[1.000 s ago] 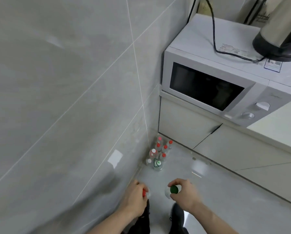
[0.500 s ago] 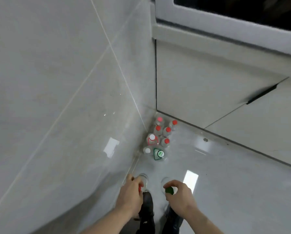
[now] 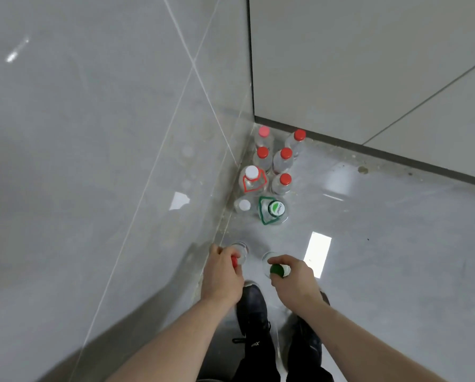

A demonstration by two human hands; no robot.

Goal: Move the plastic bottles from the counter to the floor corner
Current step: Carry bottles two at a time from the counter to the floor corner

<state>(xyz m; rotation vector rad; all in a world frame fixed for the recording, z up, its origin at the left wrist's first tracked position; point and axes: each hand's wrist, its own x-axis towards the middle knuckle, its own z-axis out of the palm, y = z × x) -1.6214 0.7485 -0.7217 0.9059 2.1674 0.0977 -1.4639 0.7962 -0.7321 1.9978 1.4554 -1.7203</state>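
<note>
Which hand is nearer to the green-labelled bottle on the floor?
Right. The right hand is just below the green-labelled bottle, slightly right; the left hand sits further left, beside the wall.

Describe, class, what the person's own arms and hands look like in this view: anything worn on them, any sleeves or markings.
Both forearms are bare up to the bottom edge of the picture, with no sleeves in view. The left hand and the right hand wear no gloves. No watch, ring, band or marking shows on either wrist or hand.

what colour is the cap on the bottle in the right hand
Green cap, gripped by the right hand; seen in the head view.
</note>
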